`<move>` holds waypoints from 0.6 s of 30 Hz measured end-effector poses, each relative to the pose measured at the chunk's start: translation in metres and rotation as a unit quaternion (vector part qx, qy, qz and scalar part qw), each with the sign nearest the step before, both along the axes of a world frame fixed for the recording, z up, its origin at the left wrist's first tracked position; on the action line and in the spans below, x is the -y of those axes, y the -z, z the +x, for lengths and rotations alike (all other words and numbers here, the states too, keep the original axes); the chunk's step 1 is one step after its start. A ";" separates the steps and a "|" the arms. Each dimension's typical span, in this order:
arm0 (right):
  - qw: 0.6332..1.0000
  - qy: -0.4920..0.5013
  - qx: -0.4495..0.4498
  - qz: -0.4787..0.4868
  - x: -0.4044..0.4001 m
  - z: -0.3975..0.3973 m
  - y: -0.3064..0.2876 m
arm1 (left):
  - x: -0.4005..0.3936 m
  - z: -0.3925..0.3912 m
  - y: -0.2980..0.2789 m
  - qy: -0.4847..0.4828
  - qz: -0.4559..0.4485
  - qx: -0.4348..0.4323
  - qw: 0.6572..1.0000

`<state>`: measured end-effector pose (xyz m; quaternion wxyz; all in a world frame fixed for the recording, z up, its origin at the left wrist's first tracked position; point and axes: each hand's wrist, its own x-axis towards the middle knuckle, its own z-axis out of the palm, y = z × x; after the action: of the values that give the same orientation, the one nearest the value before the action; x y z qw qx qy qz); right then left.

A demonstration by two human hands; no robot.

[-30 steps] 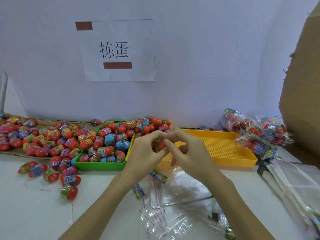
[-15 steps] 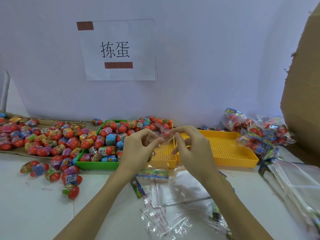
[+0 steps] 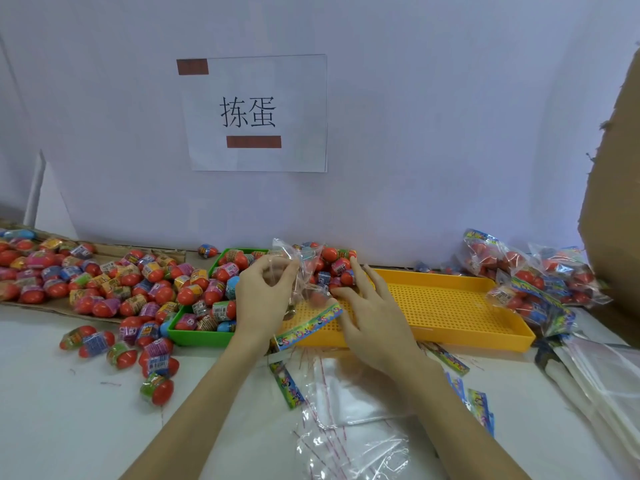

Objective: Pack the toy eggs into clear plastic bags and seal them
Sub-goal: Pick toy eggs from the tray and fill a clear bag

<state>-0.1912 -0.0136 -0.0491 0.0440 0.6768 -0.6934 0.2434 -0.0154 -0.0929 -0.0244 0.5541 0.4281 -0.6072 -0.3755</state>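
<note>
My left hand (image 3: 265, 289) pinches the top of a clear plastic bag (image 3: 298, 268) that hangs over the yellow tray's left end; its colourful header strip (image 3: 311, 325) dangles at the bottom. My right hand (image 3: 369, 313) has its fingers spread, with the fingertips on red toy eggs (image 3: 341, 268) piled at the tray's back left corner. It grips nothing that I can see. More toy eggs fill the green tray (image 3: 204, 336) and lie loose on the table at left (image 3: 152, 358).
The yellow perforated tray (image 3: 450, 306) stands in the middle. Packed bags of eggs (image 3: 530, 278) pile up at the right, below a cardboard panel (image 3: 616, 202). Empty clear bags (image 3: 349, 410) lie in front, another stack (image 3: 606, 375) at right. A white wall with a paper sign (image 3: 256, 112) stands behind.
The hands have parted. The left hand now holds the bag alone and higher, while the right hand has let go and reached forward onto the egg pile.
</note>
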 end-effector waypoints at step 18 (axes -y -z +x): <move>0.908 0.043 0.316 -0.271 -0.015 -0.011 -0.029 | -0.016 -0.009 -0.006 0.172 -0.005 0.028 0.985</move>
<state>-0.2021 0.0018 -0.0199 0.0149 0.4958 -0.6070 0.6209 -0.0244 -0.0766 -0.0185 0.4662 0.3245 -0.6888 -0.4504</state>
